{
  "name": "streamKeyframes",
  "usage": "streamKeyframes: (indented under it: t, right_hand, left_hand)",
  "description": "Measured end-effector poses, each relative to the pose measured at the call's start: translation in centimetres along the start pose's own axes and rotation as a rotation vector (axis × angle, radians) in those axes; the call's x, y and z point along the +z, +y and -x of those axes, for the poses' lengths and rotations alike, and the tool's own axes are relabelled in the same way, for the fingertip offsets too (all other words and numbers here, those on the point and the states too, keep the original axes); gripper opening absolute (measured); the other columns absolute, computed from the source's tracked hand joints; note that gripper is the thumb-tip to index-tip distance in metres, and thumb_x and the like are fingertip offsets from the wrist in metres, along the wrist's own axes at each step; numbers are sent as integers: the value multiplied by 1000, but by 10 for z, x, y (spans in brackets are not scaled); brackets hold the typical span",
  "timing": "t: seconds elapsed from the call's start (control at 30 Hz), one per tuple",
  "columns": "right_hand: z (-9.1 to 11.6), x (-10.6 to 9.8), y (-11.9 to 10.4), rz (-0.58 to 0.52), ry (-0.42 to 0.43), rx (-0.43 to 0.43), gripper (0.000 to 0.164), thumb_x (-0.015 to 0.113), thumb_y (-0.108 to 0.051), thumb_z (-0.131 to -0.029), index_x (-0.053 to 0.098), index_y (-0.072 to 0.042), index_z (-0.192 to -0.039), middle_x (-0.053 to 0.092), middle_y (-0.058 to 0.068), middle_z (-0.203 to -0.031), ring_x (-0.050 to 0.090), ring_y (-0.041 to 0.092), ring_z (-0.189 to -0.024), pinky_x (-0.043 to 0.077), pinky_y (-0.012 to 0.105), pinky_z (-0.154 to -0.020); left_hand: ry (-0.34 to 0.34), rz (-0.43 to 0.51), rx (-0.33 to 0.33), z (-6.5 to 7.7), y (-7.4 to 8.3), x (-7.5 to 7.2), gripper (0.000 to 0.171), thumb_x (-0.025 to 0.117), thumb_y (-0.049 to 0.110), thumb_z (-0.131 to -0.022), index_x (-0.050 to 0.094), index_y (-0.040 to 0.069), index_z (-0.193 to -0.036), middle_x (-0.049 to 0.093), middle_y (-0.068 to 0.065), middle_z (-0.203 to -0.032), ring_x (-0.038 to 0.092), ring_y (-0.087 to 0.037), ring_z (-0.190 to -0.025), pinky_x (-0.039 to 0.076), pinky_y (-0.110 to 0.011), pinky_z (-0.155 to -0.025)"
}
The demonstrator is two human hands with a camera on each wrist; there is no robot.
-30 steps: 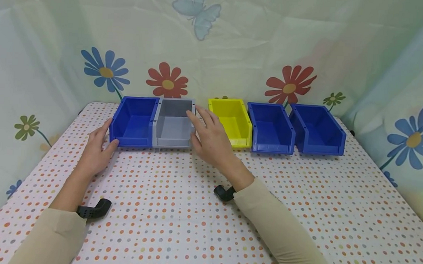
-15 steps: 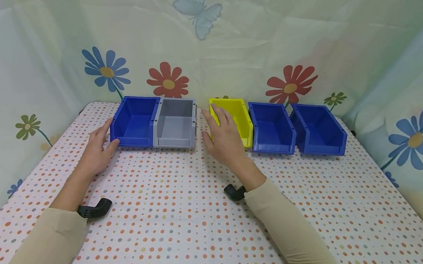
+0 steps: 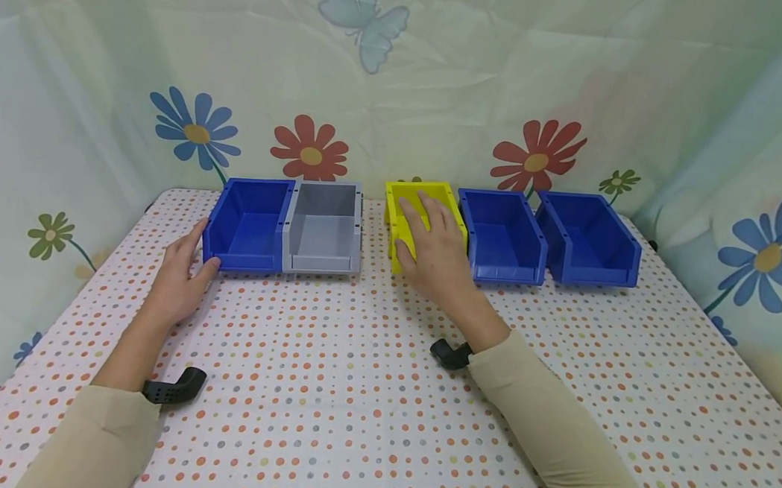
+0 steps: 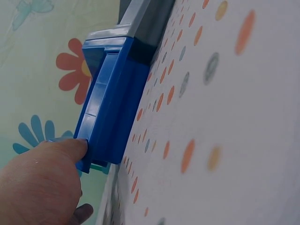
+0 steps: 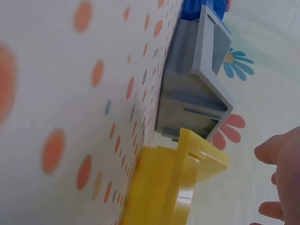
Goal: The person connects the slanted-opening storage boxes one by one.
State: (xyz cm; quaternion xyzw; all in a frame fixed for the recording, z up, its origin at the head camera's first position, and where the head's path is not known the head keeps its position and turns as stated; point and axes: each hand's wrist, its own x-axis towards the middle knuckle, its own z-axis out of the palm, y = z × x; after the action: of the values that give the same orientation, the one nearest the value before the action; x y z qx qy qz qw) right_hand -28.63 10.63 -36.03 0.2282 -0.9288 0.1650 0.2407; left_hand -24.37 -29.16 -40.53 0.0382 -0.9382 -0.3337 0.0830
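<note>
In the head view my left hand [image 3: 180, 280] touches the left end of the leftmost blue bin [image 3: 245, 262]. Its fingers lie along the side wall, and the thumb rests on the front corner, as the left wrist view shows on the blue bin [image 4: 105, 112]. Over the yellow bin [image 3: 401, 192] hovers my right hand [image 3: 439, 258], fingers spread and loosely bent, hiding part of the bin. In the right wrist view a gap shows between its fingers [image 5: 272, 210] and the yellow bin [image 5: 159, 187]. Nothing is held in either hand.
A grey bin [image 3: 321, 263] stands against the leftmost blue bin, with a gap before the yellow one. Right of the yellow bin are a blue bin [image 3: 503, 273] and another blue bin [image 3: 594, 275]. All stand on a dotted tablecloth [image 3: 328, 389] before a flowered curtain [image 3: 427, 89].
My right hand has left the right side of the grey bin and moved right, over the yellow bin. The left hand and the bins have stayed in place.
</note>
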Motion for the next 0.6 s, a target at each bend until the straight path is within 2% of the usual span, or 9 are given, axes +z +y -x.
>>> streamKeyframes:
  t: [0.2,0.43,0.6]
  right_hand:
    - [2,1,5,-9,-32,51,62,59,-27,-103,37,-14,-160,26,20,-168,27,42,-153,25,63,-125]
    - [3,4,11,14,-72,128,65,61,-28,-103,35,-16,-161,23,20,-169,24,43,-153,22,64,-126]
    - [3,5,12,41,-111,130,65,62,-29,-103,36,-14,-161,24,22,-168,26,44,-153,23,63,-126]
  left_hand:
    - [1,5,12,1,1,-1,70,41,35,-111,1,34,-168,9,-31,-169,33,-62,-143,33,-80,-109]
    - [-7,5,10,1,1,-1,69,41,35,-111,1,33,-168,8,-30,-169,33,-62,-143,32,-81,-109]
    - [-12,6,0,1,1,-1,70,41,35,-112,0,35,-167,7,-29,-170,32,-62,-144,32,-81,-109]
